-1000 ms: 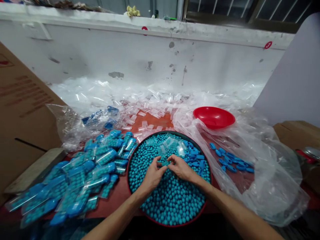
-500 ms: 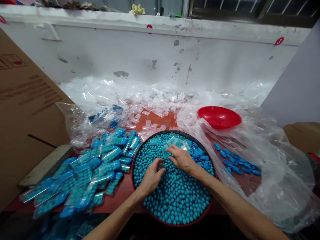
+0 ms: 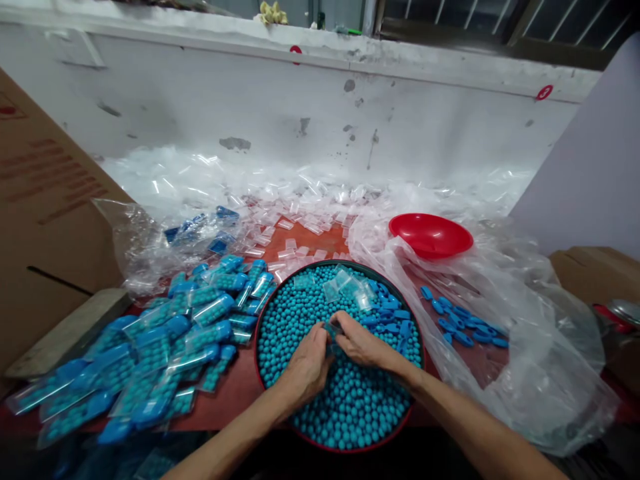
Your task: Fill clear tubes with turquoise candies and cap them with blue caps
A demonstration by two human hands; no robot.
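Observation:
Over a round tub (image 3: 257, 363) full of turquoise balls (image 3: 345, 417), my two hands meet. My left hand (image 3: 306, 360) is closed around a small clear plastic case (image 3: 332, 331), mostly hidden by the fingers. The fingertips of my right hand (image 3: 359, 341) pinch at the upper end of the same case. Just beyond the hands, several empty clear cases (image 3: 364, 293) lie on the balls. Blue caps (image 3: 393, 313) are heaped inside the tub at its right side.
Filled clear cases with blue caps (image 3: 195, 327) are piled at left, beside a cardboard box (image 3: 50, 193). A red bowl (image 3: 431, 237) rests on plastic sheeting (image 3: 540, 333) at right. Loose blue caps (image 3: 465, 321) lie below it. More clear cases (image 3: 300, 253) are strewn toward the wall.
My right hand has moved back from the clear cases on the balls to my left hand. Both hands now come together on one case. The view has shifted slightly.

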